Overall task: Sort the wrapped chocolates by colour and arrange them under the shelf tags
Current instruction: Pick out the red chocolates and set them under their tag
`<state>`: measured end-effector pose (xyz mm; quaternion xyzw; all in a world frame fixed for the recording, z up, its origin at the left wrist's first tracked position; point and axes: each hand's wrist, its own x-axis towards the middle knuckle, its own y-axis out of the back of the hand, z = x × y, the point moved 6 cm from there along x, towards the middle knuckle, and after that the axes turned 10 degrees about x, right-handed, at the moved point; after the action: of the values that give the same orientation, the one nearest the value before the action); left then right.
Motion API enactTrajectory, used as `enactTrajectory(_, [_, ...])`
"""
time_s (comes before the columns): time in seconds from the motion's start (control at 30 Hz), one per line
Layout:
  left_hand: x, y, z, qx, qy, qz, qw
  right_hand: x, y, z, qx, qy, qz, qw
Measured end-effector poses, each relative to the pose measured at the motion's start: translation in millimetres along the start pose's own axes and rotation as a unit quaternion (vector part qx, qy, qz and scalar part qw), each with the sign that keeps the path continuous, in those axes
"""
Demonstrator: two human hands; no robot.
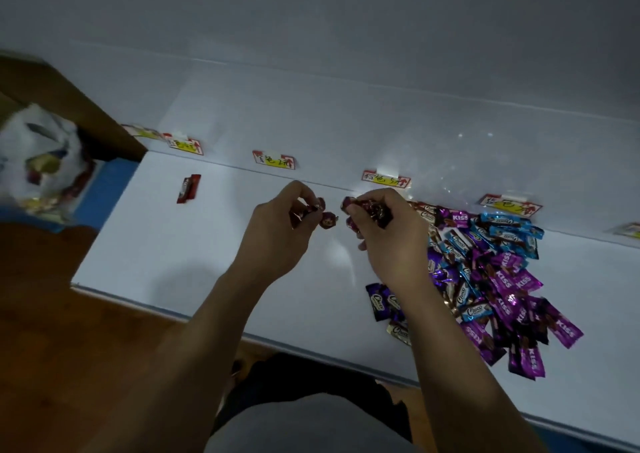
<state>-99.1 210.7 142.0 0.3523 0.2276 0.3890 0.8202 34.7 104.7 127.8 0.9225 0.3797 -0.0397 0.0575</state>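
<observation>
Left hand (277, 234): fingers curled round a few dark-red chocolates (327, 219), held just above the counter (207, 244).
Right hand (389, 236): clamped on a second bunch (350, 203) of the same dark-red twists, close beside the left hand at its three o'clock.
Tags: the second tag (273, 160) sits at twelve o'clock from the left hand and the third tag (386, 178) at twelve o'clock from the right. The writing on both is too blurred to read.
Unsorted pile (491, 272): purple, blue and brown wrappers heaped at four o'clock from the right hand, reaching up to the third and fourth tags.
Sorted so far: one red bar (188, 189) lies alone at nine o'clock from the left hand, under the first tag – most of the job looks undone.
Risk, drop: both hands hold several small slick twists at once, so one could slip free and roll as the fingers loosen.
Risk, wrong tag: dark red and brown look alike in this dim light – a bunch may land under the wrong colour.
Risk, mixing: the pile already crowds the space under the third tag, so anything laid there could merge with the unsorted heap.
</observation>
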Motion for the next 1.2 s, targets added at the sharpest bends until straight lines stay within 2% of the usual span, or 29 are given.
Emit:
enactTrajectory(0.17, [-31.3, 19.8, -27.5, 0.023, 0.03, 0.025, 0.999, -19.8, -35.2, 3.5, -0.016, -0.021, -0.076, 0.997])
enactTrajectory(0.37, [-46.4, 43.0, -62.0, 0.022, 0.07, 0.052, 0.996, -29.4, -75.4, 5.2, -0.024, -0.05, -0.099, 0.994])
enactTrajectory(0.53, [-45.8, 76.5, -117.4, 0.014, 0.116, 0.072, 0.99, -28.8, -138.1, 4.5, -0.036, -0.062, -0.122, 0.99])
enactTrajectory(0.7, [-35.0, 113.8, -189.5, 0.001, 0.151, 0.069, 0.986, -25.4, -215.9, 13.5, -0.059, -0.082, -0.12, 0.988])
enactTrajectory(1.0, [6.5, 166.4, -317.8, -0.001, 0.134, 0.073, 0.988, -12.0, -365.3, 44.4, -0.14, -0.136, -0.115, 0.974])
enactTrajectory(1.07, [8.4, 169.0, -341.2, -0.01, 0.155, 0.054, 0.986, -15.0, -386.6, 55.1, -0.158, -0.146, -0.111, 0.97])
enactTrajectory(1.2, [16.1, 167.5, -378.0, -0.045, 0.166, 0.04, 0.984, -15.3, -418.2, 67.2, -0.198, -0.083, -0.104, 0.971])
